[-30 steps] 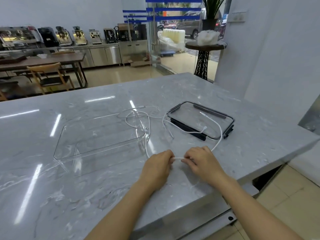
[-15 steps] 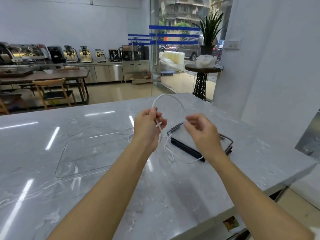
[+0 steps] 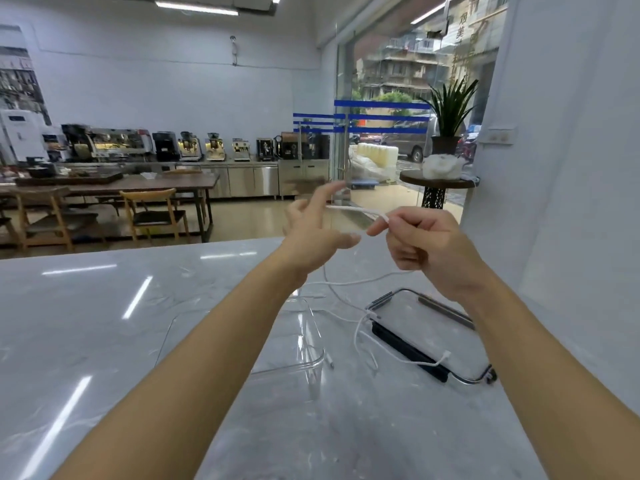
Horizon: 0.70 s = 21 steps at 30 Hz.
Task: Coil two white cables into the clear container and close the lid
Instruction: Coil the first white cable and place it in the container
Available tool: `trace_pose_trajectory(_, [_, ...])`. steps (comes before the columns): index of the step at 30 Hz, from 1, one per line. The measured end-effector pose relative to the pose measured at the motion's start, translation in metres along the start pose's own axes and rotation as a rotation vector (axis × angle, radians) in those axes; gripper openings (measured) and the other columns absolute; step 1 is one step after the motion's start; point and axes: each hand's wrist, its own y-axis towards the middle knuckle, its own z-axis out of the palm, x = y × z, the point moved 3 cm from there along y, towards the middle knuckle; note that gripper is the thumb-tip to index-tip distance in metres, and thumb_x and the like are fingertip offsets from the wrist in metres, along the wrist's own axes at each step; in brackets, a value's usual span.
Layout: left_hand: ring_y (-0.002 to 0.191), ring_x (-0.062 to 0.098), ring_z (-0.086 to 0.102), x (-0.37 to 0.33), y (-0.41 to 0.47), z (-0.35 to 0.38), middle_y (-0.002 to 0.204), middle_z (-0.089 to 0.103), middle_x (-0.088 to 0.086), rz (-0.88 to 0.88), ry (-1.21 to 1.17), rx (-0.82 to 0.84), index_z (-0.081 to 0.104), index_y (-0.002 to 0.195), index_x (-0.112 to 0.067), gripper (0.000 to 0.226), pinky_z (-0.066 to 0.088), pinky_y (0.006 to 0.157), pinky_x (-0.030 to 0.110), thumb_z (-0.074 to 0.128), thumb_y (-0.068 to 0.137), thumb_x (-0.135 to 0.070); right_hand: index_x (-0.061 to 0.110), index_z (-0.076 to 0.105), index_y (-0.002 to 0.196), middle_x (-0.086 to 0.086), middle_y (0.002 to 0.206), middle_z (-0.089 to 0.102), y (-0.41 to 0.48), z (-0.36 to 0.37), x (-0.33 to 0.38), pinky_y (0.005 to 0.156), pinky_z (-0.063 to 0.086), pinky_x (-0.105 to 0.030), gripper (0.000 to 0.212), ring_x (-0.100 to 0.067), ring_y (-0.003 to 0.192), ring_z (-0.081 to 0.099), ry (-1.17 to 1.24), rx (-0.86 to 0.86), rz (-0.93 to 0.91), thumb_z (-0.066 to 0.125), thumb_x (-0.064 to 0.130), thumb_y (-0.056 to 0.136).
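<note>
A white cable (image 3: 349, 210) is raised above the bench (image 3: 104, 306), pinched in the right hand (image 3: 426, 247); the left hand (image 3: 315, 233) is blurred with fingers spread, its grip unclear. Even loops would probably coil best. The clear container (image 3: 304, 341) is half hidden by the forearm; the lid (image 3: 429, 327) lies beside it.

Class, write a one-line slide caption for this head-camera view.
Right hand pinches a white cable raised above the marble table; left hand open beside it, container and lid below.
</note>
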Motion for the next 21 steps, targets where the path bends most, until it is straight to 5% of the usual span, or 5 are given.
trace_pose_trajectory(2, [0.126,0.023,0.031,0.001,0.001,-0.007,0.135,0.036,0.003,0.1,0.289,-0.097,0.063,0.096,-0.034,0.015,0.021,0.108,0.044,0.064,0.081,-0.033,0.005,0.066,0.073,0.009,0.043,0.033,0.009,-0.008,0.014,0.043,0.016,-0.023,0.018,-0.011,0.043,0.023,0.072,0.033,-0.037,0.055,0.015,0.084])
trace_pose_trajectory(10, [0.054,0.017,0.049,0.045,0.021,-0.056,0.05,0.054,-0.001,0.052,0.088,0.076,0.058,0.063,-0.001,0.027,0.046,0.07,0.034,0.052,0.086,-0.013,0.015,0.061,0.066,0.014,0.037,0.034,0.029,-0.078,0.015,0.04,0.021,-0.014,0.032,-0.004,0.036,0.028,0.333,-0.328,-0.112,0.042,0.017,0.091])
trace_pose_trajectory(14, [0.042,0.011,0.028,0.061,0.02,-0.072,0.048,0.034,-0.004,-0.011,-0.064,0.107,0.041,0.058,-0.015,0.037,0.028,0.043,0.021,0.055,0.091,-0.026,0.01,0.066,0.091,-0.003,0.085,0.069,0.031,-0.107,-0.031,0.073,0.046,-0.033,0.017,-0.016,0.078,0.06,-0.598,-0.625,0.234,0.054,0.022,0.091])
trace_pose_trajectory(16, [0.042,0.01,0.026,0.058,0.018,-0.066,0.049,0.034,-0.004,0.01,-0.027,0.164,0.046,0.061,-0.015,0.036,0.023,0.041,0.02,0.051,0.092,-0.032,0.013,0.057,0.121,-0.016,0.124,0.054,0.033,-0.091,-0.042,0.098,0.035,-0.045,0.04,-0.032,0.115,0.047,-1.06,-0.523,0.281,0.062,0.029,0.085])
trace_pose_trajectory(21, [0.042,0.007,0.03,0.032,0.013,-0.036,0.054,0.037,-0.001,0.121,0.008,0.247,0.052,0.067,-0.015,0.035,0.025,0.041,0.017,0.042,0.096,-0.031,0.025,0.039,0.138,-0.006,0.138,0.044,0.043,0.007,-0.041,0.104,0.021,-0.042,0.064,-0.025,0.127,0.036,-1.11,-0.015,-0.14,0.055,0.044,0.079])
